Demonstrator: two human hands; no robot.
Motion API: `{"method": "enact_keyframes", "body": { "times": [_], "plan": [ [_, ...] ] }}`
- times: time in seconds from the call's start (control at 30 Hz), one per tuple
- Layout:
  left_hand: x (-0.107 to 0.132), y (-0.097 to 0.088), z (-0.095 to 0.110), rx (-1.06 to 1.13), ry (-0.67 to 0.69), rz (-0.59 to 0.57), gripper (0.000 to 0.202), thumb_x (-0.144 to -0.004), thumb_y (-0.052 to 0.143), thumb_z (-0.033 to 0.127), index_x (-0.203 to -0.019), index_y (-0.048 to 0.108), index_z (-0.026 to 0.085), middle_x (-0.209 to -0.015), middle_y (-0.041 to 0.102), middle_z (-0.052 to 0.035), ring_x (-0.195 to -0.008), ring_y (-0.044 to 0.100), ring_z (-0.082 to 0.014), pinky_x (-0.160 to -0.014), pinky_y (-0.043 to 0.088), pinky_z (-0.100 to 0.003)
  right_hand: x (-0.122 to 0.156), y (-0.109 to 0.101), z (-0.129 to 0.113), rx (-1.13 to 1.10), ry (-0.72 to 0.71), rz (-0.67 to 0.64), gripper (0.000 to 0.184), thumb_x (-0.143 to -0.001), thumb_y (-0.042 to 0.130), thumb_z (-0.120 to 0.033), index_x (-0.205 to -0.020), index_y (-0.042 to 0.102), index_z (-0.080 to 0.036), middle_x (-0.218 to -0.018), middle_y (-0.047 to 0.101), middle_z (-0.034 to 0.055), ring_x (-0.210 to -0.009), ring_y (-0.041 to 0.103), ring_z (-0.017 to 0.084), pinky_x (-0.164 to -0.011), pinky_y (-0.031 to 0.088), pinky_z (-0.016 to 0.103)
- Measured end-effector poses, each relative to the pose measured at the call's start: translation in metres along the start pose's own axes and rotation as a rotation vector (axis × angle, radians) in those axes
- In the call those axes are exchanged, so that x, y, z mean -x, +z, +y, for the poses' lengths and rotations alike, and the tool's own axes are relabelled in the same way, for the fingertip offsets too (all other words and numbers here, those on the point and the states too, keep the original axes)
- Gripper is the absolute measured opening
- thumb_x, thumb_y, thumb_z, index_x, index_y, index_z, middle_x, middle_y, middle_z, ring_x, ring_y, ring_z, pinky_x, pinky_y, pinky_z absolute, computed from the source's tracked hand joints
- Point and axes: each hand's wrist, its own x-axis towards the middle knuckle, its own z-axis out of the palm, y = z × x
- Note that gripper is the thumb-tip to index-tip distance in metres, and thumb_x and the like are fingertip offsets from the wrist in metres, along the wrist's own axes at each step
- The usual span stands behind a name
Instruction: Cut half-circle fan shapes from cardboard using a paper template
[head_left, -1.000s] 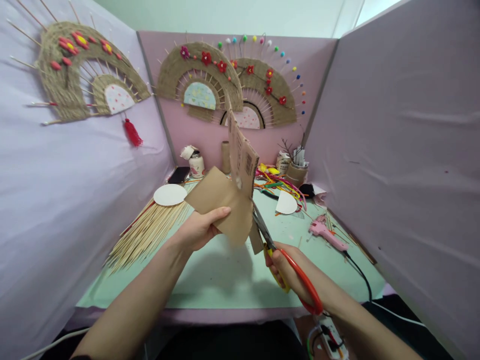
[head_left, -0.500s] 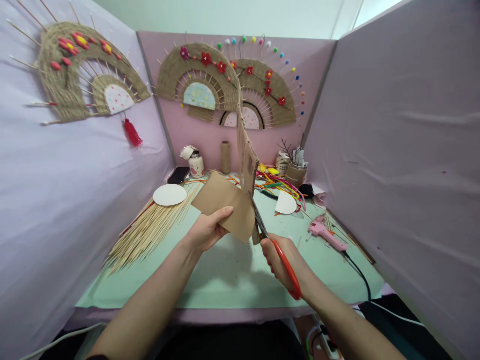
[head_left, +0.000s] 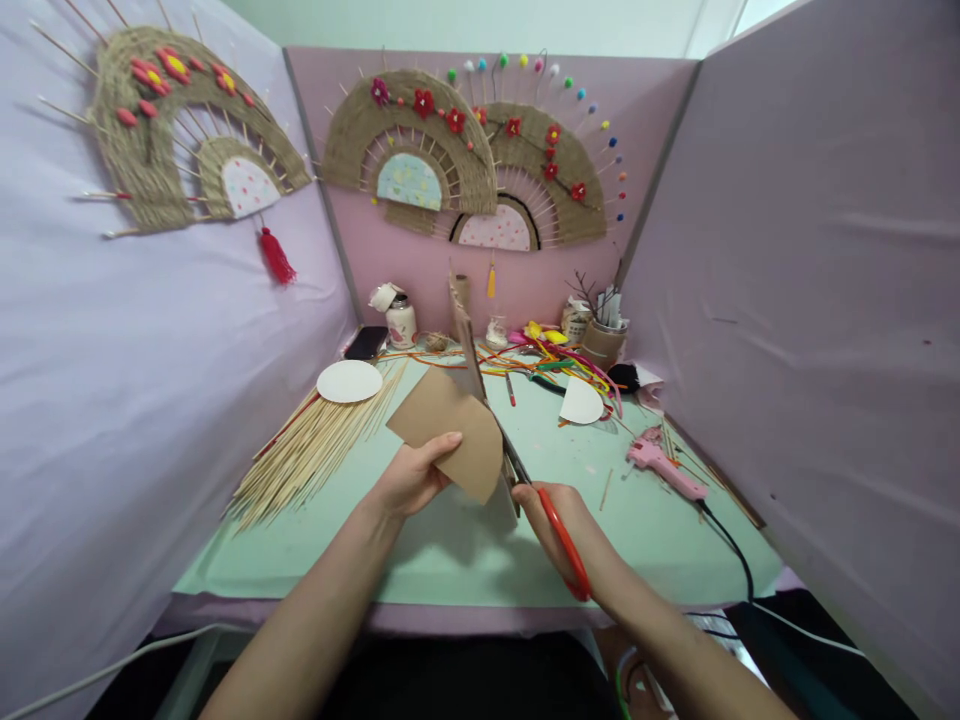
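Note:
My left hand (head_left: 416, 475) grips a piece of brown cardboard (head_left: 450, 425), thumb on top and fingers underneath. The cardboard's right edge is curved. Red-handled scissors (head_left: 564, 545) are in my right hand (head_left: 559, 520), their blades at that curved edge. A narrow cardboard offcut (head_left: 469, 340) stands up beyond the blades, seen nearly edge-on. The scissors and cardboard are held above the pale green table (head_left: 450, 570). Most of my left fingers are hidden under the cardboard.
Thin sticks (head_left: 300, 460) lie at left with a white paper oval (head_left: 349, 381) on them. A white half-round (head_left: 581, 402) and a pink glue gun (head_left: 666, 468) lie at right. Coloured pipe cleaners (head_left: 555, 360), a jar (head_left: 401, 322) and a phone (head_left: 367, 342) are at the back. Twine fans (head_left: 412, 110) hang behind.
The upright cardboard offcut has dropped lower and shifted left, uncovering the fans and a yellow tassel behind it. The scissors have moved slightly along the cardboard's edge. The view has shifted a little.

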Motion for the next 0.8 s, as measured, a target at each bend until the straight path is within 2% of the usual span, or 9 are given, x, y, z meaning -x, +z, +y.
{"method": "enact_keyframes", "body": {
  "times": [0.13, 0.23, 0.4, 0.5, 0.6, 0.7, 0.8],
  "plan": [
    [0.011, -0.016, 0.003, -0.023, 0.01, 0.046, 0.051, -0.068, 0.076, 0.02, -0.116, 0.062, 0.017, -0.103, 0.073, -0.009, -0.098, 0.068, -0.0262, -0.085, 0.055, -0.036, 0.007, 0.0, -0.001, -0.021, 0.002, -0.051, 0.047, -0.082, 0.043, -0.058, -0.055, 0.032, -0.021, -0.053, 0.027, -0.0045, -0.052, 0.025, 0.009, -0.047, 0.02, 0.023],
    [0.025, -0.031, 0.006, -0.026, 0.092, 0.135, 0.053, -0.066, 0.078, 0.024, -0.117, 0.063, 0.019, -0.103, 0.073, -0.0084, -0.103, 0.066, -0.0283, -0.087, 0.054, -0.037, 0.016, -0.002, 0.002, -0.034, 0.029, -0.087, 0.046, -0.081, 0.047, -0.056, -0.055, 0.032, -0.021, -0.053, 0.027, -0.0047, -0.052, 0.026, 0.009, -0.046, 0.02, 0.023],
    [0.058, -0.043, 0.009, -0.023, 0.265, 0.278, 0.062, -0.066, 0.079, 0.022, -0.124, 0.058, 0.025, -0.108, 0.072, -0.0056, -0.11, 0.062, -0.0275, -0.089, 0.053, -0.035, 0.024, -0.006, 0.019, -0.098, 0.064, -0.003, 0.046, -0.084, 0.04, -0.058, -0.058, 0.031, -0.022, -0.053, 0.032, -0.0034, -0.052, 0.029, 0.01, -0.047, 0.023, 0.024],
    [0.075, -0.048, 0.007, 0.018, 0.222, 0.369, 0.06, -0.068, 0.076, 0.021, -0.124, 0.057, 0.025, -0.106, 0.072, -0.0051, -0.106, 0.064, -0.0276, -0.087, 0.055, -0.037, 0.024, -0.008, 0.034, -0.137, 0.122, 0.02, 0.047, -0.083, 0.041, -0.061, -0.058, 0.032, -0.022, -0.05, 0.034, -0.0033, -0.049, 0.03, 0.01, -0.046, 0.024, 0.024],
    [0.082, -0.056, 0.006, 0.077, 0.136, 0.414, 0.053, -0.074, 0.072, 0.02, -0.124, 0.056, 0.023, -0.106, 0.071, -0.007, -0.099, 0.067, -0.0274, -0.083, 0.058, -0.039, 0.023, -0.008, 0.047, -0.187, 0.152, 0.029, 0.047, -0.083, 0.042, -0.061, -0.059, 0.033, -0.022, -0.05, 0.034, -0.0038, -0.047, 0.03, 0.01, -0.045, 0.023, 0.024],
    [0.078, -0.064, 0.006, 0.144, 0.067, 0.442, 0.043, -0.08, 0.065, 0.017, -0.122, 0.057, 0.02, -0.104, 0.071, -0.0088, -0.09, 0.07, -0.0251, -0.079, 0.06, -0.04, 0.024, -0.009, 0.055, -0.244, 0.17, 0.042, 0.046, -0.084, 0.043, -0.06, -0.059, 0.035, -0.022, -0.05, 0.033, -0.0046, -0.046, 0.03, 0.009, -0.044, 0.024, 0.024],
    [0.067, -0.071, 0.004, 0.209, 0.042, 0.503, 0.038, -0.084, 0.059, 0.009, -0.12, 0.058, 0.018, -0.097, 0.072, -0.0069, -0.082, 0.071, -0.0194, -0.077, 0.061, -0.035, 0.025, -0.01, 0.055, -0.274, 0.183, 0.041, 0.046, -0.084, 0.044, -0.06, -0.059, 0.036, -0.021, -0.05, 0.033, -0.0048, -0.045, 0.03, 0.009, -0.044, 0.024, 0.024]
  ]
}}
